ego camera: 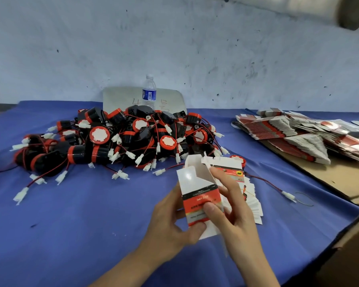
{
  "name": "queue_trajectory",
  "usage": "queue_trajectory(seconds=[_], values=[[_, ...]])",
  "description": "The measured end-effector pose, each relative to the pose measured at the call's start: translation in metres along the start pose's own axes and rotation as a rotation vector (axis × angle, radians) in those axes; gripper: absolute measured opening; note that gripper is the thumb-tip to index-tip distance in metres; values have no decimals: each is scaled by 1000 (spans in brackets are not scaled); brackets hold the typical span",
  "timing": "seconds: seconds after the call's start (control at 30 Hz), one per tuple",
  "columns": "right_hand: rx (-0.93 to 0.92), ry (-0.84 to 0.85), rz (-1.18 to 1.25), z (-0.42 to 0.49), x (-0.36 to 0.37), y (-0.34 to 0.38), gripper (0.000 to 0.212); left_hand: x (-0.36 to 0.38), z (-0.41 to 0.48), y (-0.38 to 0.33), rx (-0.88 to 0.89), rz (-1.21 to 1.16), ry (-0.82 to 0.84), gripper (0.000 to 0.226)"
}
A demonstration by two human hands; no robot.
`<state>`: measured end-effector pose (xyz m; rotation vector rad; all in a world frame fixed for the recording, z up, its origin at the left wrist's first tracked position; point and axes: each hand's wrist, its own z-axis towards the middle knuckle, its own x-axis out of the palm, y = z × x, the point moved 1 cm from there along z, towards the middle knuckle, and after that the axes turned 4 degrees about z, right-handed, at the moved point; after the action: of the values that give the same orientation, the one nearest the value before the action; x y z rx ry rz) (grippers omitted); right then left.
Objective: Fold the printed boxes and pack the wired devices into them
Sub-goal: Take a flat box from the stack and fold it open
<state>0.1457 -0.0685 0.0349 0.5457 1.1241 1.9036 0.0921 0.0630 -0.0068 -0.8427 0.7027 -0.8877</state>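
Both my hands hold one printed box (197, 191), red, black and white, its white top flaps standing open. My left hand (172, 226) grips its lower left side, thumb on the front. My right hand (230, 206) grips its right side, thumb pressed on the red band. A small stack of flat boxes (251, 195) lies just behind my right hand. A large heap of black and red wired devices (116, 139) with white connectors covers the blue cloth beyond. One device (239, 159) sits apart behind the box, its wire and connector (288, 196) trailing right.
Big fanned stacks of flat printed boxes (298, 133) lie at the right on brown cardboard (330, 175). A water bottle (149, 92) stands before a white board at the wall. A cardboard carton edge (352, 245) is at lower right. The blue cloth (71, 214) covers the table.
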Motion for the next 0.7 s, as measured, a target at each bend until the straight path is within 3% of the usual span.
queue_trajectory(seconds=[0.17,0.3,0.37,0.63,0.7], values=[[-27,-25,-45,-4,-5,3,36,-2,-3,-1,-9,-26,83,49],[-93,-90,-35,-5,-6,9,17,-2,-2,5,15,-24,155,82],[-91,-113,-47,-6,-8,12,13,-2,-4,6,30,-25,183,87],[-68,-119,-258,-7,-3,9,21,-1,-5,2,59,15,185,80],[-51,-142,-216,-9,0,8,25,0,-5,0,55,11,170,84]])
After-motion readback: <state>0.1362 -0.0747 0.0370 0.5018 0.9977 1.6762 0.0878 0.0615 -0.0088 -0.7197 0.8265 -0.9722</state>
